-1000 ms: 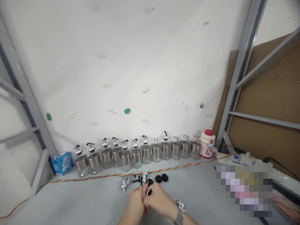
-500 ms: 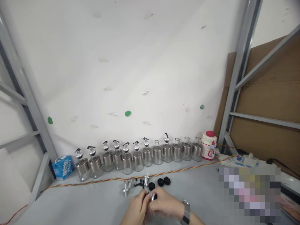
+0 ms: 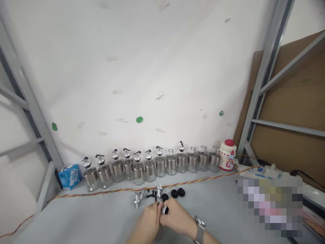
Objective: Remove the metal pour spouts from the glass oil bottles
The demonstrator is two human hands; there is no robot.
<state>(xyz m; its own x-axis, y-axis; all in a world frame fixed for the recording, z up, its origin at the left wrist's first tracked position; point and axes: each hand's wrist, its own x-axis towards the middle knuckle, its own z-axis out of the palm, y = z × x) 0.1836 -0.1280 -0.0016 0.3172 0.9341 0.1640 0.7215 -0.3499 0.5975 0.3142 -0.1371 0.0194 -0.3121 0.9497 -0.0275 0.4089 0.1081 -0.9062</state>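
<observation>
- Silver-and-black fitting (image 3: 165, 210), clamped in right hand (image 3: 177, 217)
- Left hand (image 3: 148, 218), eight o'clock from fitting; cannot tell its grip
- Black caps (image 3: 174, 193), one o'clock from fitting

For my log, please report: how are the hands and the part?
Right hand holding silver-black part, left hand beside it. Part partly covered. Round black pieces just beyond.

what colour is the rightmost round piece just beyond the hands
The round piece is black, seen best in the head view.

A white wall (image 3: 182, 74) rises behind the grey tabletop (image 3: 86, 217), between metal frames (image 3: 33, 105).
</observation>
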